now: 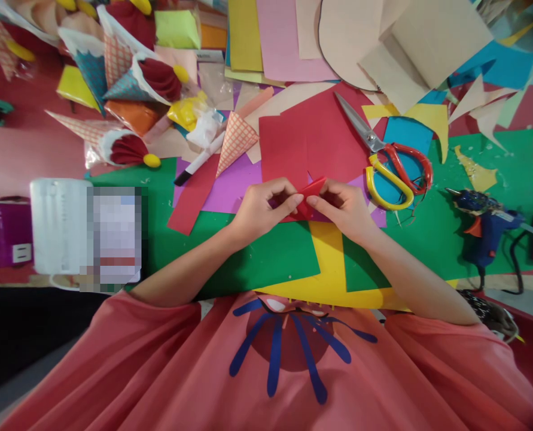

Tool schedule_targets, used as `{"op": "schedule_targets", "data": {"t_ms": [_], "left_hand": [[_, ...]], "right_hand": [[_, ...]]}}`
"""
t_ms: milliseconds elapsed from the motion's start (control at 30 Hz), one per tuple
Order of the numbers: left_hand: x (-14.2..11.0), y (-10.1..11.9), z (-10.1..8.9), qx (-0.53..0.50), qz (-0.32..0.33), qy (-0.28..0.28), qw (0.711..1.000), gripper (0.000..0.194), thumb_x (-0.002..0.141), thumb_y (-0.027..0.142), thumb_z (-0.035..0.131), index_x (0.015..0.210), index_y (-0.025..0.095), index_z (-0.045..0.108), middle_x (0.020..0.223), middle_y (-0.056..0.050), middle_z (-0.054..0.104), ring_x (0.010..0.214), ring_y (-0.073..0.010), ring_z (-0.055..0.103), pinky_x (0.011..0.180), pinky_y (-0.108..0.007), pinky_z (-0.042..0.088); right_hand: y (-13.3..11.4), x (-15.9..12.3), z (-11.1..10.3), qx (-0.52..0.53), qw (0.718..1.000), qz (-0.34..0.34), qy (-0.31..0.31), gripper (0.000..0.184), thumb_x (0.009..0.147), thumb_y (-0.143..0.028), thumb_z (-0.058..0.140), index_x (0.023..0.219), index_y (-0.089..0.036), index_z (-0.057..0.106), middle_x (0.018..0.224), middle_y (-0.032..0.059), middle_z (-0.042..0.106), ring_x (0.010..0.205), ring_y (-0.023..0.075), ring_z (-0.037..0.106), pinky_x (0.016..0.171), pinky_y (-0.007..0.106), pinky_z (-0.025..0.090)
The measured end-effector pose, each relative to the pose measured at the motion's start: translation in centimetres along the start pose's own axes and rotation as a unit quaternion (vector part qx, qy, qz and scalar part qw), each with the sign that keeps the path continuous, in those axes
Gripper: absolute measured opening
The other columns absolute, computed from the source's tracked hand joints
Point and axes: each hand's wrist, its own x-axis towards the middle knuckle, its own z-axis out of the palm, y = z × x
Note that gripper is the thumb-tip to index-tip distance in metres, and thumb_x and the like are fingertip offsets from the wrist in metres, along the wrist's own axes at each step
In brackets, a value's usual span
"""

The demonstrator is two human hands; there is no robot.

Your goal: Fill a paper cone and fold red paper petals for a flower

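Note:
Both hands meet over the middle of the table, pinching one small folded piece of red paper (313,188). My left hand (268,206) grips its left end between thumb and fingers. At its right end, my right hand (343,206) presses thumb against fingers. Just beyond them lies a larger red sheet (284,149) with a slit in it. Scissors (380,146) with one red and one yellow handle rest to the right of my right hand. To the upper left of my left hand are a checked paper cone (237,143) and a marker (198,161).
Several cone figures with dark red pleats (129,148) crowd the upper left. A blue glue gun (488,230) lies at right, its cord trailing down. Beige paper (441,42) covers the back. A phone (116,239) lies at left beside a white box (60,227).

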Motion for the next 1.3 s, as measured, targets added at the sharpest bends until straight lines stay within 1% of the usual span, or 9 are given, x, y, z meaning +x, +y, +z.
{"op": "schedule_targets", "data": {"t_ms": [267,400,467,600,767,933,1067,1167,1300], "left_hand": [[0.04,0.19,-0.16,0.047,0.051,0.003,0.998,0.03,0.088,0.042,0.055,0.07,0.018,0.059,0.064,0.002,0.059,0.058,-0.0082,0.05,0.056,-0.021,0.04],[0.06,0.21,-0.16,0.074,0.055,-0.008,0.996,0.027,0.087,0.038,0.055,0.069,0.018,0.06,0.062,0.002,0.06,0.056,-0.0085,0.05,0.055,-0.021,0.04],[0.06,0.25,-0.17,0.083,0.057,-0.009,0.995,0.026,0.086,0.036,0.054,0.069,0.018,0.06,0.062,0.002,0.061,0.056,-0.0083,0.05,0.055,-0.021,0.04],[0.02,0.29,-0.22,0.093,0.069,0.001,0.993,0.022,0.085,0.031,0.054,0.068,0.018,0.06,0.061,0.002,0.061,0.055,-0.0076,0.05,0.054,-0.019,0.04],[-0.03,0.31,-0.29,0.109,0.066,0.012,0.992,0.022,0.085,0.031,0.054,0.069,0.018,0.062,0.064,0.001,0.065,0.058,-0.0086,0.054,0.057,-0.02,0.042],[-0.06,0.31,-0.29,0.11,0.053,0.035,0.992,0.023,0.085,0.034,0.056,0.07,0.019,0.063,0.064,0.001,0.065,0.058,-0.0086,0.056,0.058,-0.019,0.043],[-0.13,0.19,-0.22,0.114,0.063,0.049,0.99,0.022,0.085,0.034,0.056,0.071,0.018,0.064,0.064,0.001,0.066,0.057,-0.0081,0.056,0.057,-0.019,0.043],[-0.17,0.13,-0.17,0.119,0.066,0.055,0.989,0.022,0.086,0.032,0.056,0.072,0.018,0.065,0.065,0.001,0.067,0.057,-0.0078,0.057,0.057,-0.018,0.044],[-0.15,0.05,-0.09,0.094,0.053,0.046,0.993,0.024,0.086,0.038,0.058,0.075,0.019,0.069,0.068,0.0,0.071,0.058,-0.0086,0.06,0.056,-0.018,0.046]], "right_hand": [[-0.29,-0.12,-0.11,0.019,0.999,-0.035,-0.036,0.037,0.082,-0.05,0.066,0.067,-0.019,0.052,0.062,-0.0043,0.048,0.059,0.0087,0.042,0.055,0.025,0.034],[-0.18,-0.26,-0.14,0.04,0.997,-0.061,0.017,0.028,0.082,-0.046,0.067,0.095,-0.023,0.059,0.081,-0.0012,0.061,0.073,0.0116,0.056,0.065,0.026,0.046],[-0.08,-0.31,-0.16,0.046,0.995,-0.08,0.046,0.027,0.083,-0.043,0.068,0.101,-0.025,0.057,0.089,0.0002,0.064,0.081,0.013,0.061,0.072,0.028,0.05],[-0.06,-0.26,-0.34,0.033,0.995,-0.082,0.05,0.017,0.085,-0.039,0.066,0.087,-0.023,0.06,0.086,0.0004,0.066,0.082,0.0133,0.063,0.076,0.029,0.051],[-0.2,0.0,-0.64,0.045,0.997,-0.045,0.038,0.024,0.082,-0.044,0.068,0.08,-0.022,0.061,0.076,-0.0012,0.064,0.07,0.0109,0.059,0.065,0.026,0.049],[-0.16,-0.2,-0.58,-0.003,0.994,-0.086,0.062,0.017,0.084,-0.039,0.068,0.083,-0.022,0.064,0.086,0.0011,0.07,0.083,0.0147,0.065,0.078,0.03,0.053],[-0.24,-0.48,-0.49,-0.039,0.991,-0.105,0.079,0.009,0.085,-0.032,0.067,0.083,-0.023,0.067,0.09,0.0019,0.073,0.086,0.0161,0.068,0.081,0.033,0.054],[-0.3,-0.47,-0.44,-0.015,0.993,-0.092,0.078,0.007,0.084,-0.028,0.068,0.08,-0.022,0.066,0.087,0.0018,0.073,0.084,0.0153,0.068,0.079,0.032,0.055],[-0.22,-0.22,-0.34,0.043,0.994,-0.075,0.073,0.013,0.08,-0.026,0.07,0.072,-0.021,0.061,0.083,0.0022,0.072,0.082,0.0152,0.068,0.077,0.032,0.055]]}}
